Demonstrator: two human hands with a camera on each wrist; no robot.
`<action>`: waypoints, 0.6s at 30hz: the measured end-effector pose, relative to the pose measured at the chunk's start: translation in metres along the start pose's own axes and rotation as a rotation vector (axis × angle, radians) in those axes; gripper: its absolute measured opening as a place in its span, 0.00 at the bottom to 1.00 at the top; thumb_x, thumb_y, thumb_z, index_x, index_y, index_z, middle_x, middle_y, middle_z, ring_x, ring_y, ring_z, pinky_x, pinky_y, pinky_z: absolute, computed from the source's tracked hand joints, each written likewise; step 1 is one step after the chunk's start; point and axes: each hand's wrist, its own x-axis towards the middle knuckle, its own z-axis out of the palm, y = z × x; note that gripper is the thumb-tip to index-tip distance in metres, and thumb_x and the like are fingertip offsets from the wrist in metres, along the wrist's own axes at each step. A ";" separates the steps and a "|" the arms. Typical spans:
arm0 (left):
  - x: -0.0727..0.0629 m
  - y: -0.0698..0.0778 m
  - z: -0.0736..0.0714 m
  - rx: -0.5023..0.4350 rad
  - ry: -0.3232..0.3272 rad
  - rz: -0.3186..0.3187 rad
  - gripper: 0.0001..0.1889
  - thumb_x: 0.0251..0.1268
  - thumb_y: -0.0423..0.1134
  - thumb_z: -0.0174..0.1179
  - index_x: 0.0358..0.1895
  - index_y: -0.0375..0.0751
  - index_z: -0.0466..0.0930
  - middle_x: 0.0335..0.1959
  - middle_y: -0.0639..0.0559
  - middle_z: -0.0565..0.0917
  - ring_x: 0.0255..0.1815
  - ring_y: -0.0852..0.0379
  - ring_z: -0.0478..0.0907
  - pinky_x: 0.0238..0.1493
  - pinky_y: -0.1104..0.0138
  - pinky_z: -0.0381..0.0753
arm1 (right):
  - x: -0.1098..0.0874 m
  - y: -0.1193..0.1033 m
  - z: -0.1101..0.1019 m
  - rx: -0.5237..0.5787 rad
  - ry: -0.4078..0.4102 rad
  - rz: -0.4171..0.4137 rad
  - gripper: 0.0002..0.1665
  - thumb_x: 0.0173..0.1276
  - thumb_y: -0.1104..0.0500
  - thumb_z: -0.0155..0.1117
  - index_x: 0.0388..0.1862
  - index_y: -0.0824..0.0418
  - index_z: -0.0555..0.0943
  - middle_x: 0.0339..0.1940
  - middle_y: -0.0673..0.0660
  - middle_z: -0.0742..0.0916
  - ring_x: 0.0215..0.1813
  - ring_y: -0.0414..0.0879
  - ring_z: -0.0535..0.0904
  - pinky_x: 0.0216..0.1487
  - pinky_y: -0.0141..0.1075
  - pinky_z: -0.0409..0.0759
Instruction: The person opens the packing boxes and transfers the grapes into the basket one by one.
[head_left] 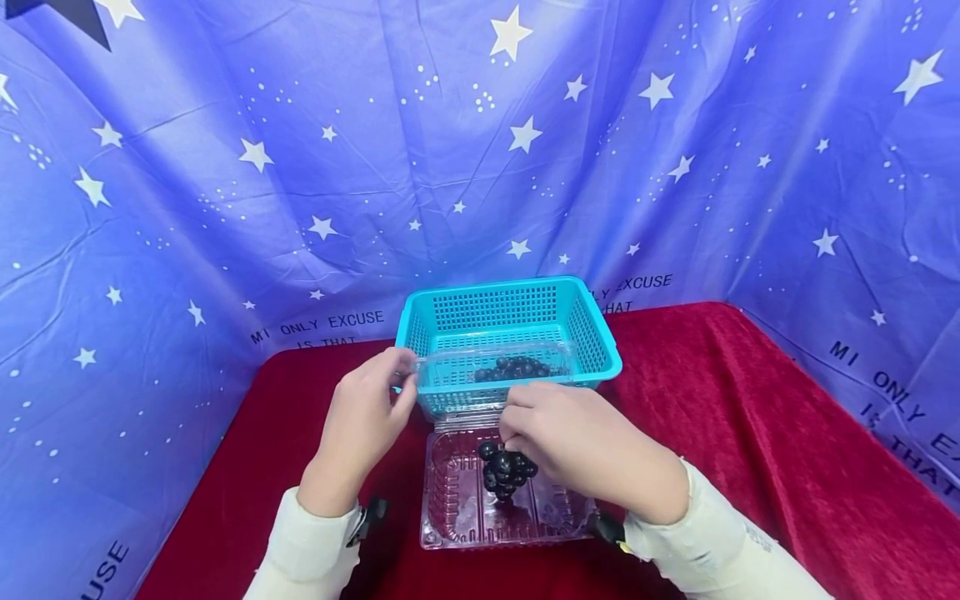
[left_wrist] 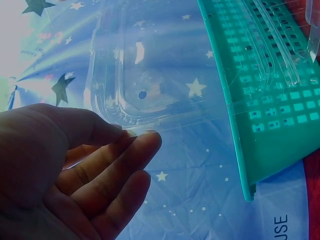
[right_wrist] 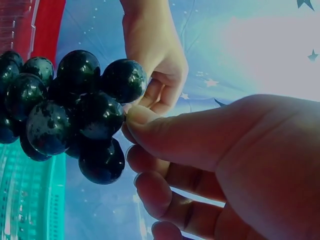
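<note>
A bunch of dark grapes (head_left: 507, 472) hangs from my right hand (head_left: 581, 442), whose thumb and finger pinch it at the stem end. In the head view it overlaps the base of a clear plastic clamshell box (head_left: 457, 533). My left hand (head_left: 367, 412) pinches the corner of the box's raised clear lid (left_wrist: 150, 117) between thumb and fingertips. That lid leans up in front of the turquoise basket (head_left: 615, 371). Through it more dark grapes (head_left: 517, 367) show inside the basket. The right wrist view has the held grapes (right_wrist: 75, 110) close up, with glossy round berries.
The basket stands at the back of a table covered in red velvet cloth (head_left: 697, 392), directly behind the clamshell box. A blue curtain with white stars (head_left: 450, 167) hangs behind and on both sides of the table.
</note>
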 end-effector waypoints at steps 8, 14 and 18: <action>0.000 0.001 0.000 -0.001 0.000 0.002 0.07 0.66 0.31 0.67 0.45 0.43 0.83 0.37 0.50 0.88 0.36 0.58 0.87 0.34 0.67 0.88 | -0.002 0.006 -0.008 0.021 0.027 -0.002 0.08 0.63 0.59 0.77 0.33 0.48 0.84 0.32 0.42 0.81 0.37 0.37 0.78 0.37 0.30 0.82; 0.000 0.000 0.001 0.000 0.003 0.009 0.07 0.66 0.31 0.67 0.44 0.43 0.83 0.37 0.51 0.88 0.36 0.58 0.87 0.34 0.67 0.88 | -0.005 0.010 -0.012 0.012 0.060 -0.007 0.09 0.62 0.61 0.77 0.33 0.49 0.84 0.32 0.42 0.80 0.37 0.38 0.78 0.36 0.30 0.81; 0.000 0.000 0.001 -0.002 0.002 0.009 0.07 0.66 0.31 0.66 0.44 0.44 0.83 0.36 0.51 0.88 0.35 0.59 0.86 0.33 0.68 0.87 | -0.006 0.011 -0.015 0.008 0.069 -0.003 0.10 0.62 0.63 0.76 0.33 0.49 0.84 0.31 0.42 0.80 0.36 0.38 0.78 0.35 0.30 0.81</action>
